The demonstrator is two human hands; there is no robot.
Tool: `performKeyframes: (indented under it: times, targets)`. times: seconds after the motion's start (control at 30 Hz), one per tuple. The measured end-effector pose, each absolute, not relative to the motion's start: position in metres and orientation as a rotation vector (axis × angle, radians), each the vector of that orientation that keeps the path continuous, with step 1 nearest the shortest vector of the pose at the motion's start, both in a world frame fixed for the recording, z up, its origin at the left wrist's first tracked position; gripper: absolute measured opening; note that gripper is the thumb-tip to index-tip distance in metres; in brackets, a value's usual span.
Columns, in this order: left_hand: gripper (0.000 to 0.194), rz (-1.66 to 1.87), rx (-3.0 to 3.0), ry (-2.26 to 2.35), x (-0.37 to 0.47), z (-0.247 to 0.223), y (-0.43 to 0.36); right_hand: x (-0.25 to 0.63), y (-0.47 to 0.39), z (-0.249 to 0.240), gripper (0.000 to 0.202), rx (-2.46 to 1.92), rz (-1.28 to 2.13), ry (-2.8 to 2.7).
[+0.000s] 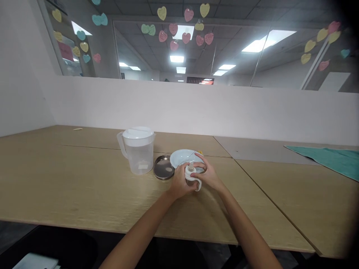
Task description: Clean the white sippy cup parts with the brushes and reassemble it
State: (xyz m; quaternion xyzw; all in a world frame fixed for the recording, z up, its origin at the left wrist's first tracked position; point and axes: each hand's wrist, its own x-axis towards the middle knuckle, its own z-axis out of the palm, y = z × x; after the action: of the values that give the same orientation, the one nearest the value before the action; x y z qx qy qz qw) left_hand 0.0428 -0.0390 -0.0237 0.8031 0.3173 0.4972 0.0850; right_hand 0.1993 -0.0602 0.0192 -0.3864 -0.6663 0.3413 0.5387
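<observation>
Between my hands is a baby bottle point(190, 172) with a white collar, a clear teat on top and a curved white handle at its lower right. My left hand point(181, 184) wraps round the bottle from the left and hides most of its body. On the other side, my right hand point(209, 175) has its thumb at the white collar and its fingers curled near the teat. Just behind my hands sits a pale blue-white plate point(179, 155), partly covered by them. Something small and yellow point(200, 152) shows at its far right edge.
Left of the plate lies a shallow metal dish point(163, 168). Beside it stands a clear plastic jug point(140, 153) with a white lid, its handle facing left. A green cloth point(331, 158) is spread at the right of the wooden table point(84, 186). A white wall point(182, 108) rises behind.
</observation>
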Motion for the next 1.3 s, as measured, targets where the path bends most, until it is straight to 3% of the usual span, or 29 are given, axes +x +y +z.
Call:
performKeyframes:
  times: [0.1,0.27,0.5,0.8,1.07,1.3]
  targets:
    - [0.078,1.462,2.381,0.988,0.043,-0.024,-0.040,0.211,-0.054,0.018,0.090,-0.880,0.727,-1.575]
    - [0.084,1.431,2.405,1.047,0.046,-0.023,-0.044,0.220,-0.046,0.015,0.064,-0.970,0.446,-1.361]
    - [0.082,1.453,2.392,1.037,0.047,-0.020,-0.045,0.206,-0.052,0.013,0.084,-0.881,0.725,-1.710]
    - [0.087,1.413,2.388,1.069,0.044,-0.022,-0.042,0.216,-0.040,0.012,0.049,-0.947,0.691,-1.432]
    - [0.087,1.410,2.366,1.079,0.045,-0.018,-0.045,0.202,-0.058,0.017,0.063,-0.785,0.854,-1.723]
    - [0.084,1.410,2.388,1.058,0.045,-0.019,-0.044,0.199,-0.056,0.019,0.041,-0.921,0.913,-1.494]
